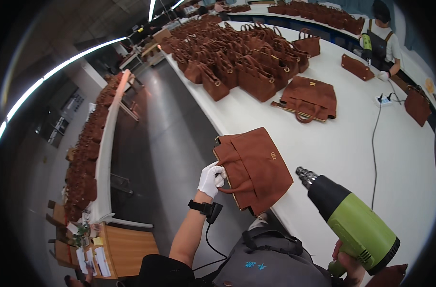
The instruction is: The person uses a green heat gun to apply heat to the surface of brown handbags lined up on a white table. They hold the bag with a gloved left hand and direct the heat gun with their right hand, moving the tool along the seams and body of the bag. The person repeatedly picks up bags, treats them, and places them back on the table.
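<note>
My left hand (211,180), in a white glove, is closed around the handle and top edge of a brown handbag (258,165). The bag is tilted on its side at the near edge of the white table, its broad front turned up. At the lower right, my right hand (350,268) is wrapped round the grip of a green and black heat gun (359,222). The metal nozzle (305,176) points up and left, just off the bag's bottom corner. Most of my right fingers are hidden behind the gun's body.
Another brown handbag (311,98) lies flat on the white table (337,143), before a large heap of handbags (246,57). A black cable (375,148) runs to a white power strip (383,100). Across the table, a person (383,38) holds a heat gun (367,47) near a bag.
</note>
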Motion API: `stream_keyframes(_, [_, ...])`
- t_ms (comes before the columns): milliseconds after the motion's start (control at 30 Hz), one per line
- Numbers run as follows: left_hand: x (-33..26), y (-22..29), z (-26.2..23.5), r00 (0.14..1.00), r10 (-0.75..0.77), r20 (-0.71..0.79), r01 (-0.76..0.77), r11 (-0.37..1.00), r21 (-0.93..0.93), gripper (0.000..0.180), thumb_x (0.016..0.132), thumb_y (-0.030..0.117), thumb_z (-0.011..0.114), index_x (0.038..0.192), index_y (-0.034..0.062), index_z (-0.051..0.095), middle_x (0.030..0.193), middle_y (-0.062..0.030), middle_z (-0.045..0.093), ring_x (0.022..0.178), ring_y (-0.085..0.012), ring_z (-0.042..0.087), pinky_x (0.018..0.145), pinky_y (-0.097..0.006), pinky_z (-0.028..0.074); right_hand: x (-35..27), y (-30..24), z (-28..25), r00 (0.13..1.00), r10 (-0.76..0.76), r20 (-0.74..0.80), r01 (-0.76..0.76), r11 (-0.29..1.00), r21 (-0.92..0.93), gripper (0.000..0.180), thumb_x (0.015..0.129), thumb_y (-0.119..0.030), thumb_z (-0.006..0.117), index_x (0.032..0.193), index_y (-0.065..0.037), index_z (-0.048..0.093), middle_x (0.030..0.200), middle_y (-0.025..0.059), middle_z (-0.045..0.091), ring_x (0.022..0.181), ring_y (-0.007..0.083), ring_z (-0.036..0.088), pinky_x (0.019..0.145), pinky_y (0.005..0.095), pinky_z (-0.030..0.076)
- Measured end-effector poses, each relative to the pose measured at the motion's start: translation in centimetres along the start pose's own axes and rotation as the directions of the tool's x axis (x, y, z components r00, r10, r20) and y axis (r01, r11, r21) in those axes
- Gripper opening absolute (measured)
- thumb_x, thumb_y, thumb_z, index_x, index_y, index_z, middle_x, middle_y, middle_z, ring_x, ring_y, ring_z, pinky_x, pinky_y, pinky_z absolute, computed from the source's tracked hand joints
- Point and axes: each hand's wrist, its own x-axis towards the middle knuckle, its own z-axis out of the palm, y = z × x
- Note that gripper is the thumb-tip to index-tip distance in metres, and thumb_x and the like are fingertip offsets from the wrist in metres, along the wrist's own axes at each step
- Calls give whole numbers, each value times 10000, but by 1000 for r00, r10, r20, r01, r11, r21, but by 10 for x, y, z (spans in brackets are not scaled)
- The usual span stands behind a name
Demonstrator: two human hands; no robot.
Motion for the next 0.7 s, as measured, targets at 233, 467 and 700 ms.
stream_keyframes(233, [-97, 84, -65, 983, 166, -79, -138, 951, 277, 191, 754, -45, 491, 913, 20, 573, 568, -49, 541, 331, -87, 346, 317, -232, 251, 66, 6, 46, 938, -9, 347, -13, 998, 61, 258, 783, -33, 626, 1039, -20, 607, 872, 62, 626, 678, 136, 602, 602, 287, 505])
stream_keyframes(467, [-147, 117, -103, 972, 188, -138, -152, 959, 238, 146, 766, -32, 508, 891, 13, 568, 548, -31, 513, 327, -87, 336, 322, -231, 243, 84, -38, 97, 841, -70, 537, -72, 968, 239, 329, 779, -32, 676, 1102, -11, 617, 964, 87, 641, 703, 157, 638, 587, 280, 524])
stream_keyframes(700, [-171, 104, -125, 970, 156, -188, -122, 976, 182, 184, 772, -25, 505, 943, 5, 567, 561, -24, 512, 332, -77, 335, 319, -223, 254, 84, -54, 112, 789, -34, 614, -88, 982, 169, 303, 808, -52, 680, 1106, -34, 631, 1041, 74, 643, 764, 141, 648, 625, 285, 536])
